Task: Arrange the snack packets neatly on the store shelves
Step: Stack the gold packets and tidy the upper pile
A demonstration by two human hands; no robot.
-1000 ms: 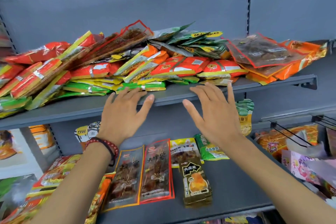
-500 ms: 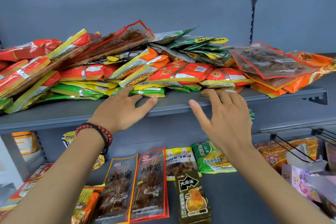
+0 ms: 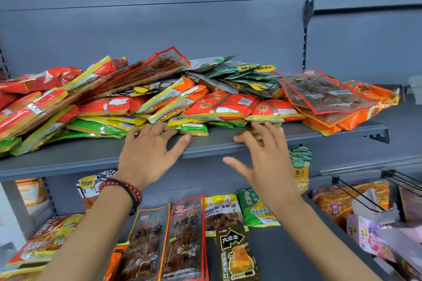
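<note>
A loose, mixed pile of snack packets (image 3: 219, 105) in red, orange, green and yellow covers the upper grey shelf (image 3: 68, 162). My left hand (image 3: 148, 155) lies flat on the shelf front, its fingers straight and reaching the green packets (image 3: 194, 129) at the bottom edge of the pile. My right hand (image 3: 267, 159) is spread, fingertips on a small brownish packet (image 3: 253, 133) at the pile's front edge; it is blurred. Neither hand grips anything.
The lower shelf (image 3: 285, 246) holds flat rows of packets: clear skewer packets (image 3: 185, 239), a black packet (image 3: 237, 255) and a green one (image 3: 258, 210). A clear red-edged packet (image 3: 324, 91) tops an orange stack at the right. Wire hooks (image 3: 356, 191) and a pink box (image 3: 370, 239) stand lower right.
Both hands moved up from below the shelf edge onto the upper shelf. The left fingers reached the green packets, and the right fingers spread over a packet at the pile's front.
</note>
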